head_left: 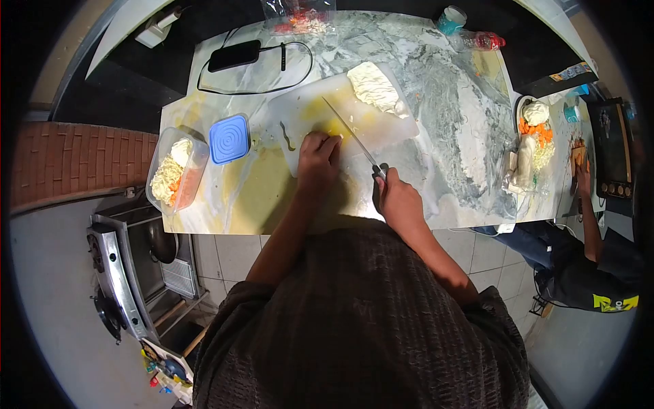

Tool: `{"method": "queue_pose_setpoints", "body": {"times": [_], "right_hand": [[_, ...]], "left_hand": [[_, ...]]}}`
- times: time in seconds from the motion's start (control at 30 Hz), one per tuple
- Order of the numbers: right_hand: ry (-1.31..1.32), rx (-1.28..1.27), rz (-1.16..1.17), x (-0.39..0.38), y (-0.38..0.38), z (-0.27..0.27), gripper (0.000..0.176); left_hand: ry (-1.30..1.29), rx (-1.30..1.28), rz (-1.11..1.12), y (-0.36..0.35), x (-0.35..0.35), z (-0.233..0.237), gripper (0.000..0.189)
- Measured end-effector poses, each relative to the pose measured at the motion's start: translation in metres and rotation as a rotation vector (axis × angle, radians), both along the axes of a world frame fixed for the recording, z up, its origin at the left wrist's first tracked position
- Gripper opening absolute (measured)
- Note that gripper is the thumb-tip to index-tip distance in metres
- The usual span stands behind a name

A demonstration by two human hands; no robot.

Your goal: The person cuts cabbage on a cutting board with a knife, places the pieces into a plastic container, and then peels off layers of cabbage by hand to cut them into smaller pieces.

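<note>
A translucent cutting board (310, 102) with yellow stains lies on the marble-patterned table. My right hand (400, 201) is wrapped round the black handle of a long knife (351, 133), whose blade points up and left across the board. Over the board's lower part, my left hand (319, 160) has its fingers curled together, with a small pale bit at the fingertips too small to name. A flat white layered slab (377, 87) rests at the board's upper right. Left of my left hand lies a thin dark strip (287, 136).
Left: a clear container (197, 163) of pale shreds and orange bits, a blue lid (229, 139), a phone (234, 56) with a looped cable. Top: a plastic bag (300, 20), cup (452, 20), bottle (485, 41). Right: heaped food (536, 140) and another person (572, 262).
</note>
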State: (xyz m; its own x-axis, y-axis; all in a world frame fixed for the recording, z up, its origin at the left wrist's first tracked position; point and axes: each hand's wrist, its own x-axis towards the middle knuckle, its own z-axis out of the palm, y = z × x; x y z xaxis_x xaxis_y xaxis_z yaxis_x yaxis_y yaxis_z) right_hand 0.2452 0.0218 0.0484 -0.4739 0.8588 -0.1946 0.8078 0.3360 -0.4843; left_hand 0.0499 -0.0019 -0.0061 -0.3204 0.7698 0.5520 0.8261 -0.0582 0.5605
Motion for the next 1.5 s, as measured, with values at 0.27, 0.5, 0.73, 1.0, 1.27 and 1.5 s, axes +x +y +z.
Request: {"method": "queue_pose_setpoints", "body": {"times": [0.27, 0.5, 0.73, 1.0, 1.27, 1.5], "right_hand": [[0.042, -0.012, 0.059, 0.001, -0.004, -0.002, 0.023], [0.039, -0.03, 0.063, 0.001, -0.004, -0.002, 0.023], [0.05, -0.05, 0.049, 0.0, -0.004, 0.003, 0.025], [0.015, -0.079, 0.039, -0.002, -0.003, 0.003, 0.026], [0.003, -0.066, 0.043, -0.006, -0.002, -0.009, 0.022], [0.021, -0.01, 0.028, -0.007, 0.0, -0.012, 0.021]], "left_hand": [[0.018, 0.023, -0.026, -0.004, 0.001, -0.003, 0.013], [0.012, 0.019, -0.017, -0.003, 0.001, -0.004, 0.013], [-0.016, 0.012, -0.008, -0.003, 0.001, 0.003, 0.011], [-0.022, -0.004, -0.008, -0.003, -0.001, -0.004, 0.011], [-0.028, -0.008, -0.008, -0.003, -0.001, -0.006, 0.012], [-0.033, -0.03, -0.02, -0.005, -0.001, 0.002, 0.013]]}}
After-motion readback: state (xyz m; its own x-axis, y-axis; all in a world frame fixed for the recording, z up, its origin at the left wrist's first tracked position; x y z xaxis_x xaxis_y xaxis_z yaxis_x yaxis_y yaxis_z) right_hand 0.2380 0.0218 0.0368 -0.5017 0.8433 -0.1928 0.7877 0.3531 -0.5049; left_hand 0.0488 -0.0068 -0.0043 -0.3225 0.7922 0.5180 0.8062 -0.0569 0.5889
